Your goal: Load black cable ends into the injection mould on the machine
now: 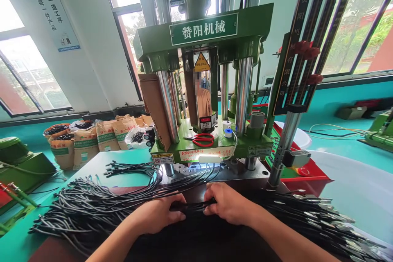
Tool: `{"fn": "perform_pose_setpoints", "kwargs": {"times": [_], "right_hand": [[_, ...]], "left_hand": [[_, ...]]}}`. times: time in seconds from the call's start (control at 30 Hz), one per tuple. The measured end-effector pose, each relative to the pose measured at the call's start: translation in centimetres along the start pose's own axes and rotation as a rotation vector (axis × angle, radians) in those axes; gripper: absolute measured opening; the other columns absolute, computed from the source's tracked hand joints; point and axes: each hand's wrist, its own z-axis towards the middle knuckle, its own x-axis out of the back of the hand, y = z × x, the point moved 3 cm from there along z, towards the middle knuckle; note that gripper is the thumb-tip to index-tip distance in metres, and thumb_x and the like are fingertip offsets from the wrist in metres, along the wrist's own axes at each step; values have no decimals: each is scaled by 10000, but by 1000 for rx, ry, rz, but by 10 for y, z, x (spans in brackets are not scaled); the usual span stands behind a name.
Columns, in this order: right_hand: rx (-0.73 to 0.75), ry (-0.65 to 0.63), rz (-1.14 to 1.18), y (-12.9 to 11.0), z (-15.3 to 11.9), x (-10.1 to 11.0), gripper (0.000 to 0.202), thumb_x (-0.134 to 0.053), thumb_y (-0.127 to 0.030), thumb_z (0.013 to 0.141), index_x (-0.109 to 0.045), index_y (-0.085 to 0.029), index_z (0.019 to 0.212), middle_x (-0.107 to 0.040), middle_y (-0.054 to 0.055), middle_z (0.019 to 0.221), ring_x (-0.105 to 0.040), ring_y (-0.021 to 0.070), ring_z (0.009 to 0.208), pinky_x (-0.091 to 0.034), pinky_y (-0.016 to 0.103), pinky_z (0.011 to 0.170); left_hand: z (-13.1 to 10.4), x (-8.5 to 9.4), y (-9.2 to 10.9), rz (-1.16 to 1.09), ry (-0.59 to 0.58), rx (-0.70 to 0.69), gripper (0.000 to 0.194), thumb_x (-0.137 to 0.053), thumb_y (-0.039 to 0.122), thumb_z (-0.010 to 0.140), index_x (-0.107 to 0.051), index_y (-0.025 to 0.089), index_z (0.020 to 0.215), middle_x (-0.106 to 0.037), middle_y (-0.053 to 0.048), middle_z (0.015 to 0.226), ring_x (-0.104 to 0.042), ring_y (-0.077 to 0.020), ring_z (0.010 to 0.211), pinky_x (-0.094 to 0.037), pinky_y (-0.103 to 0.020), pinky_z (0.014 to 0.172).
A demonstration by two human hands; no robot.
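Note:
Thin black cables [195, 205] run between my two hands, low in front of the press. My left hand [161, 213] is curled round them, thumb and fingers coming together at the cables. On the right, my right hand [229, 204] pinches the same cables between thumb and fingers. Several cables stretch from the lit slot of the green press [211, 147] down to the left, passing behind my left hand. A large pile of black cables [82, 200] lies to the left. More cables with metal connector ends [322, 217] lie by my right forearm.
Red-handled pliers [204, 140] and a blue-and-white roll [228, 132] rest on the press's ledge. A cardboard sheet [155, 110] leans on its left column. Filled sacks [107, 133] stand against the wall. A large white tub [359, 184] is at right. A person is visible behind the press.

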Motion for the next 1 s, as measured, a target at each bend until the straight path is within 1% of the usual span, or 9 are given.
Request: {"fn": "perform_pose_setpoints", "kwargs": {"times": [0.1, 0.2, 0.4, 0.5, 0.57, 0.67, 0.77, 0.9, 1.0], "right_hand": [[43, -12, -14, -4, -3, 2, 128, -688, -237, 699, -668, -193, 818, -637, 33, 902, -571, 202, 856, -405, 278, 754], [92, -9, -39, -9, -8, 7, 125, -600, -233, 779, -637, -193, 891, -640, 58, 950, -565, 216, 918, -403, 300, 802], [165, -48, -91, -19, -14, 16, 181, -485, -230, 859, -614, -194, 980, -656, 79, 975, -580, 225, 946, -414, 314, 829], [170, -72, -88, -19, -14, 18, 241, -496, -307, 866, -636, -216, 1040, -650, 77, 1025, -567, 240, 1004, -403, 336, 882], [147, -112, -98, -18, -14, 17, 336, -600, -414, 791, -642, -225, 1065, -641, 80, 1035, -567, 258, 992, -423, 346, 860], [120, -171, -151, -16, -14, 11, 620, -750, -519, 578, -623, -236, 1116, -615, 87, 1056, -571, 288, 955, -455, 362, 799], [111, -165, -241, -17, -13, 6, 725, -758, -550, 528, -595, -231, 1158, -596, 106, 1059, -573, 309, 934, -459, 392, 779], [115, -147, -270, -18, -11, 4, 576, -741, -553, 551, -646, -236, 1022, -596, 81, 975, -583, 289, 876, -465, 371, 731], [95, -144, -246, -15, -7, 4, 479, -739, -535, 572, -671, -228, 934, -594, 82, 971, -584, 284, 880, -468, 359, 731]], "left_hand": [[0, 0, 1, -13, -16, 12, 304, -571, 452, 742, -599, 329, 1019, -616, 60, 789, -565, -167, 735, -371, -234, 625], [-2, 2, 3, -40, -21, 25, 382, -624, 456, 699, -590, 349, 1064, -652, 61, 901, -589, -192, 823, -397, -243, 678], [-4, 3, 3, -45, -126, 138, 803, -746, 501, 541, -479, 329, 1279, -679, 11, 1056, -619, -268, 948, -447, -292, 760], [-4, 1, 4, -21, -147, 85, 1052, -810, 508, 420, -386, 309, 1362, -578, -20, 1280, -548, -303, 1127, -432, -326, 901], [-4, -1, 5, 3, -136, 31, 1138, -835, 478, 372, -351, 292, 1386, -506, -34, 1363, -498, -308, 1195, -393, -332, 973], [-5, -2, 8, 36, -127, 29, 1017, -814, 404, 456, -381, 292, 1370, -579, -34, 1282, -557, -300, 1119, -424, -335, 922], [-6, 3, 11, 68, -116, 55, 837, -774, 377, 529, -463, 309, 1303, -665, -14, 1119, -613, -290, 991, -455, -323, 802], [-7, 8, 14, 60, -127, 52, 634, -753, 385, 553, -554, 341, 1154, -691, 47, 910, -635, -244, 806, -418, -269, 613], [-7, 11, 13, 44, -113, 38, 554, -739, 382, 569, -570, 346, 1096, -677, 69, 867, -621, -212, 769, -384, -245, 584]]}}
